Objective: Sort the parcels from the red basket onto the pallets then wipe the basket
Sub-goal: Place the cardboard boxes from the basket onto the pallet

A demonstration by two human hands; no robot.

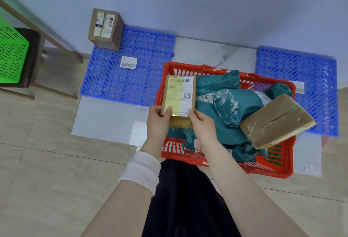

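A red plastic basket [271,170] stands on the floor in front of me. It holds several teal mailer bags [235,105] and a brown taped box [276,122] lying tilted at its right. Over the basket's left edge I hold a small cardboard box with a white shipping label [178,93], label up. My left hand [158,122] grips its near left corner and my right hand [202,123] grips its near right corner. A blue pallet [143,78] lies to the left with one brown box [105,29] at its far corner. A second blue pallet [308,71] lies to the right.
A loose barcode label [129,62] lies on the left pallet, another label [299,87] on the right one. A green perforated crate [11,56] sits on a dark stool with wooden legs [32,58] at the far left. A wall runs behind the pallets. Tiled floor surrounds them.
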